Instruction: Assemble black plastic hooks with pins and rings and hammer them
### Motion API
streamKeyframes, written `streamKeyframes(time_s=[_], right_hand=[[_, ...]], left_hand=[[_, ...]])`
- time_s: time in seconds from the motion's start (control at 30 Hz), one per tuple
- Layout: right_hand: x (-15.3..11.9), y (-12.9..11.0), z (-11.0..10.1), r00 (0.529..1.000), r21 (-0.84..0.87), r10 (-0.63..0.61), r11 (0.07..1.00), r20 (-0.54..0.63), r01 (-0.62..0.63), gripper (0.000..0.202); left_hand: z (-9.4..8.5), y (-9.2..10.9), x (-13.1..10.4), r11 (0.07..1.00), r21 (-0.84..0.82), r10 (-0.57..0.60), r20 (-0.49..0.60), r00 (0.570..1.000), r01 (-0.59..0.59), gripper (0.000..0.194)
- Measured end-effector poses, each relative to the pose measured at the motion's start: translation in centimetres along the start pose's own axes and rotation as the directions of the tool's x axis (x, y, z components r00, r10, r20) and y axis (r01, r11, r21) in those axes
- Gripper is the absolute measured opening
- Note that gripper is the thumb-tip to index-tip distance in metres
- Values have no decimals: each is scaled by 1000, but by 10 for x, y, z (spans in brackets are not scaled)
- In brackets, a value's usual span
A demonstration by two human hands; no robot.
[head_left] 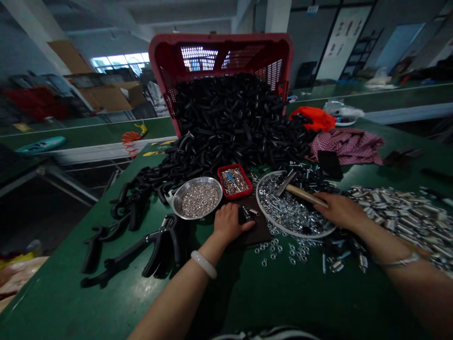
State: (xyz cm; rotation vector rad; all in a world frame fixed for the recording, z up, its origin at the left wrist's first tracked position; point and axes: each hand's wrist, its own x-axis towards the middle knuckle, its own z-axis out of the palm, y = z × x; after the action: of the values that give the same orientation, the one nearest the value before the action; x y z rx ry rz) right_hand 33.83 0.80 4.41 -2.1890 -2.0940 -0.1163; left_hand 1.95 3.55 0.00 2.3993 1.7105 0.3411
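In my right hand (pixel 339 210) is a hammer (pixel 306 194), gripped by the end of its wooden handle. The hammer's metal head lies over a round white-rimmed tray (pixel 262 205) of small shiny metal parts. My left hand (pixel 228 223), with a white bangle at the wrist, rests on a dark flat block (pixel 260 231). Its curled fingers and thumb close around a small black part (pixel 246 213), partly hidden. A small metal spring (pixel 254 212) lies just beside that part. Left of this hand stands a metal bowl (pixel 173 203) of small silvery pieces.
A red crate (pixel 154 61) spills a heap of black curved handles (pixel 230 123) onto the green table (pixel 116 311). A small red box (pixel 247 192) holds pins. Metal cylinders (pixel 392 212) pile up at right; assembled black handles (pixel 159 245) lie at left.
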Motion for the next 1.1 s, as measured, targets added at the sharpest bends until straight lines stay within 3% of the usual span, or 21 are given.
streamKeyframes(time_s=[0.1, 0.17, 0.2, 0.23, 0.27, 0.33, 0.37, 0.43, 0.47, 0.53, 0.6, 0.63, 0.7, 0.8, 0.97, 1.1], right_hand=[[1, -21, 4, 981, 111, 31, 994, -192, -10, 37], [-2, -61, 5, 987, 456, 79, 890, -143, -5, 40], [-3, -84, 6, 997, 673, 78, 737, 12, -66, 41], [-3, -108, 8, 979, 831, 13, 527, 202, -178, 43], [-2, -131, 10, 949, 913, -56, 295, 310, -281, 46], [4, -167, 15, 939, 934, -21, -101, 344, -344, 42], [9, -178, 19, 939, 916, 28, -232, 342, -326, 39], [17, -191, 28, 922, 890, 135, -343, 363, -300, 32], [20, -193, 33, 906, 881, 157, -347, 393, -322, 31], [23, -193, 43, 878, 865, 134, -293, 459, -407, 30], [20, -192, 51, 879, 870, 58, -188, 473, -456, 30], [18, -192, 55, 888, 881, 23, -135, 460, -453, 30], [14, -193, 59, 905, 904, -5, -53, 426, -425, 31], [12, -194, 61, 911, 911, -12, 9, 413, -413, 32], [14, -194, 62, 908, 907, -16, 69, 418, -416, 36], [14, -195, 65, 908, 903, -22, 108, 419, -415, 37]], left_hand=[[-2, 4, 0, 970, -222, -109, -43, 993, 97, 63], [-7, 12, -2, 927, -359, -151, -77, 986, 114, 67], [-11, 18, -3, 914, -393, -154, -103, 983, 103, 68], [-14, 24, -5, 913, -399, -144, -128, 981, 82, 70], [-18, 31, -7, 922, -383, -122, -144, 982, 58, 71], [-28, 39, -8, 953, -303, -55, -148, 987, 8, 69], [-34, 39, -6, 969, -245, -14, -138, 990, -21, 67], [-48, 29, 5, 992, -116, 34, -89, 995, -44, 57], [-57, 18, 13, 998, -49, 29, -53, 998, -32, 50], [-75, -14, 37, 990, 68, -119, -8, 993, 120, 35], [-88, -52, 65, 931, 153, -329, -45, 943, 332, 28], [-92, -71, 78, 912, 166, -373, -45, 927, 375, 28], [-93, -102, 102, 902, 174, -395, -32, 918, 395, 30], [-85, -134, 127, 917, 168, -366, 0, 931, 360, 31], [-72, -172, 147, 892, 205, -404, -39, 914, 403, 41], [-69, -192, 156, 911, 189, -372, -2, 928, 366, 48]])
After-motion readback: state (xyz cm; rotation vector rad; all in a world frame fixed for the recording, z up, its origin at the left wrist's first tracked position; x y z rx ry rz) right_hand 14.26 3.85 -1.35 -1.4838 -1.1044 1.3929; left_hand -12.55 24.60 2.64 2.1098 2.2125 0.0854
